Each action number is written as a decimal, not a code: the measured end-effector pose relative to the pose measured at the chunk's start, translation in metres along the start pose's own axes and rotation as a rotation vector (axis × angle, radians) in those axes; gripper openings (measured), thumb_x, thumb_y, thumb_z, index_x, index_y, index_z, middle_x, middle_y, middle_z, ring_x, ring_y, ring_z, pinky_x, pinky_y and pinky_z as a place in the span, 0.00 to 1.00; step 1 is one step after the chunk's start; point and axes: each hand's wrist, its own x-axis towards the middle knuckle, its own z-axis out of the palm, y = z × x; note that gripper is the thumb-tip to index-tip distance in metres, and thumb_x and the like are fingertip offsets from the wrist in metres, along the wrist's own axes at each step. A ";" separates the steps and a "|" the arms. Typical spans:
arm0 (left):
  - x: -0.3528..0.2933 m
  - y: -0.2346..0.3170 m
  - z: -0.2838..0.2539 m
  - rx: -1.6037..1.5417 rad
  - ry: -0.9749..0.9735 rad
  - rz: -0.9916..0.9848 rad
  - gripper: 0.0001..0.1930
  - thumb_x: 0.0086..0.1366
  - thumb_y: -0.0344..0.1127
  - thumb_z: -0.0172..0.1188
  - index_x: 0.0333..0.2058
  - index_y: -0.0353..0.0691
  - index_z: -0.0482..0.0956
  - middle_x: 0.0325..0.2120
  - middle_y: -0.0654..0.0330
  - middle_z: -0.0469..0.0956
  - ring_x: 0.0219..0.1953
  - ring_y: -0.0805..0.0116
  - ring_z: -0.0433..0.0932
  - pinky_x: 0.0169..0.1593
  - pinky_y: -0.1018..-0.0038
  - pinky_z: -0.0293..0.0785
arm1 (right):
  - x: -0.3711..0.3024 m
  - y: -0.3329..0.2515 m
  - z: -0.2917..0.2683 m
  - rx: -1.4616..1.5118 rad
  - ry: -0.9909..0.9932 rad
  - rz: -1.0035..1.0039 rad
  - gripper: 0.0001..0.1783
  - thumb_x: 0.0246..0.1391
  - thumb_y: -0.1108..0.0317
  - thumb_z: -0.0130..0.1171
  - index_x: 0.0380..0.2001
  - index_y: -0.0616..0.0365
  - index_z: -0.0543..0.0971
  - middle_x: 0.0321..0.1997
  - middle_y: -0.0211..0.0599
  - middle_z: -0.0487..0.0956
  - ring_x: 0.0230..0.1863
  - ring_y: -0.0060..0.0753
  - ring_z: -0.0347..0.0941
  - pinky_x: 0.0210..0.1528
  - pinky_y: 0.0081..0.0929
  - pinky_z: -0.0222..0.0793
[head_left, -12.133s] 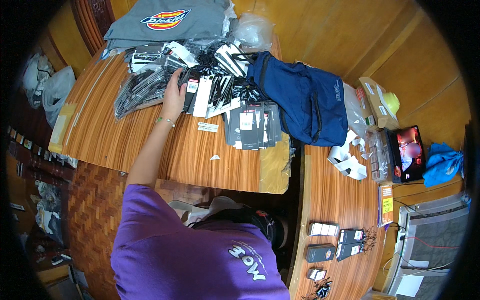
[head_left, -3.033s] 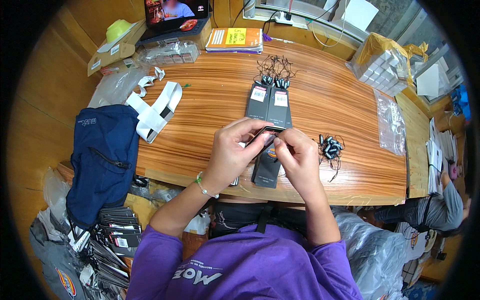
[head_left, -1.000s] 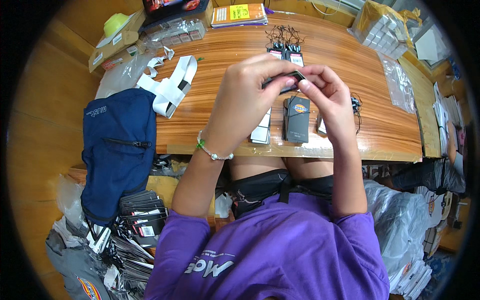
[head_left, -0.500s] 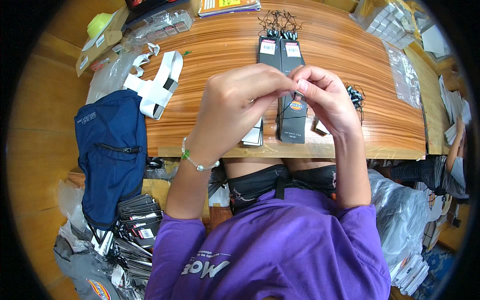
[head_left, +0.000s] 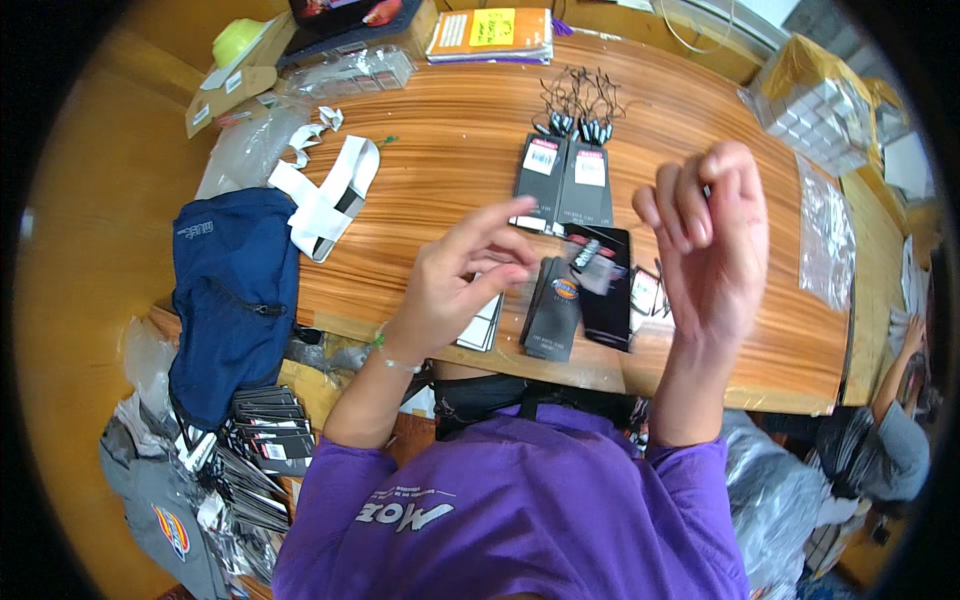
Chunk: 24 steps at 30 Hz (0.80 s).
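Observation:
A black hang tag (head_left: pixel 607 305), smeared by motion, is tilted over the table between my hands; a small black-and-white string seal (head_left: pixel 587 254) shows at its upper end. Just left of it is my left hand (head_left: pixel 455 285), fingers apart and holding nothing. My right hand (head_left: pixel 715 245) is raised on the other side with its fingers curled in; a tiny dark bit shows between them, too small to name. Under the loose tag lies a stack of dark grey hang tags (head_left: pixel 553 325). Beyond it are two tag stacks (head_left: pixel 586 205) with black strings (head_left: pixel 580 100) spread out at the top.
White-backed tags (head_left: pixel 483 325) lie beside my left hand. White elastic bands (head_left: pixel 335 195) and a navy cloth bag (head_left: pixel 230 300) are to the left. Clear plastic (head_left: pixel 828 235) and a wrapped carton (head_left: pixel 815 110) are on the right. A person (head_left: pixel 885 450) is at the far right.
My hands have parted from their pinch over the tags, the right one going up and right. The black tag now lies tilted between them. The view has shifted too.

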 end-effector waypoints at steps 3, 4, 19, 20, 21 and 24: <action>0.008 -0.012 -0.015 0.160 -0.008 -0.012 0.23 0.53 0.29 0.61 0.50 0.38 0.70 0.41 0.55 0.73 0.45 0.65 0.72 0.50 0.73 0.68 | 0.003 -0.026 0.003 -0.103 -0.102 0.023 0.09 0.56 0.66 0.52 0.33 0.62 0.68 0.21 0.31 0.68 0.20 0.21 0.64 0.33 0.26 0.64; 0.010 -0.019 -0.027 0.391 -0.072 -0.006 0.25 0.52 0.32 0.63 0.51 0.39 0.70 0.43 0.56 0.72 0.47 0.64 0.70 0.52 0.71 0.65 | 0.002 -0.029 0.005 -0.126 -0.093 -0.012 0.10 0.54 0.68 0.54 0.32 0.63 0.68 0.22 0.34 0.70 0.21 0.23 0.67 0.31 0.25 0.65; -0.001 -0.033 -0.031 0.283 0.083 -0.314 0.11 0.56 0.26 0.59 0.39 0.35 0.73 0.34 0.60 0.78 0.35 0.75 0.77 0.37 0.81 0.72 | 0.029 -0.008 -0.031 -0.539 -0.200 0.292 0.07 0.52 0.76 0.52 0.34 0.65 0.76 0.26 0.25 0.73 0.29 0.14 0.66 0.32 0.14 0.63; 0.004 -0.022 -0.023 0.227 0.157 -0.278 0.10 0.57 0.25 0.58 0.39 0.34 0.72 0.32 0.60 0.78 0.33 0.77 0.77 0.35 0.83 0.72 | 0.028 0.002 -0.031 -0.551 -0.227 0.262 0.08 0.51 0.77 0.52 0.35 0.64 0.77 0.26 0.28 0.75 0.29 0.16 0.68 0.32 0.16 0.64; 0.010 -0.009 -0.015 0.170 0.228 -0.241 0.09 0.58 0.24 0.56 0.39 0.34 0.72 0.30 0.61 0.79 0.31 0.79 0.77 0.33 0.84 0.72 | 0.028 0.007 -0.029 -0.618 -0.248 0.241 0.09 0.50 0.78 0.52 0.36 0.64 0.76 0.26 0.33 0.76 0.28 0.19 0.71 0.31 0.20 0.67; 0.027 0.013 0.004 0.153 0.379 -0.070 0.10 0.56 0.23 0.59 0.38 0.33 0.72 0.28 0.60 0.79 0.32 0.80 0.76 0.34 0.85 0.72 | 0.025 0.020 -0.020 -0.730 -0.242 0.142 0.08 0.49 0.77 0.54 0.34 0.64 0.74 0.25 0.38 0.76 0.28 0.26 0.74 0.32 0.24 0.69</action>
